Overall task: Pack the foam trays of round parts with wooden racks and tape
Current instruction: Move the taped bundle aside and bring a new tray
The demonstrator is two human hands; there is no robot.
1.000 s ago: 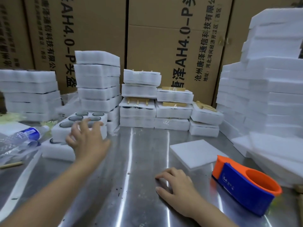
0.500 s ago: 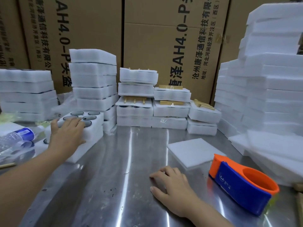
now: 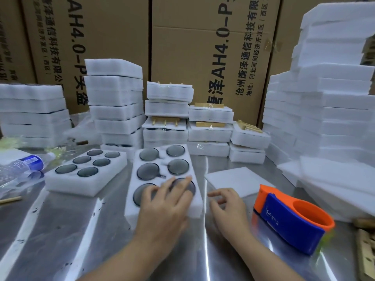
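A white foam tray (image 3: 162,159) with several round grey parts lies in front of me on the steel table. My left hand (image 3: 164,201) rests flat on its near end, fingers spread over the nearest parts. My right hand (image 3: 227,203) hovers just right of the tray, fingers loosely curled, holding nothing. A second filled foam tray (image 3: 85,175) sits to the left. An orange and blue tape dispenser (image 3: 290,216) stands at the right. A flat foam sheet (image 3: 237,179) lies behind my right hand. Wooden racks (image 3: 367,250) lie at the far right edge.
Packed trays topped with wooden racks (image 3: 209,126) are stacked at the back centre. Tall foam stacks stand at the right (image 3: 334,108), the left (image 3: 32,114) and centre-left (image 3: 115,102). A plastic water bottle (image 3: 22,165) lies at the left. Cardboard boxes (image 3: 203,47) form the back wall.
My left hand has dragged the top filled tray off the left pile to the middle of the table. My right hand has lifted off the table and moved towards the tray.
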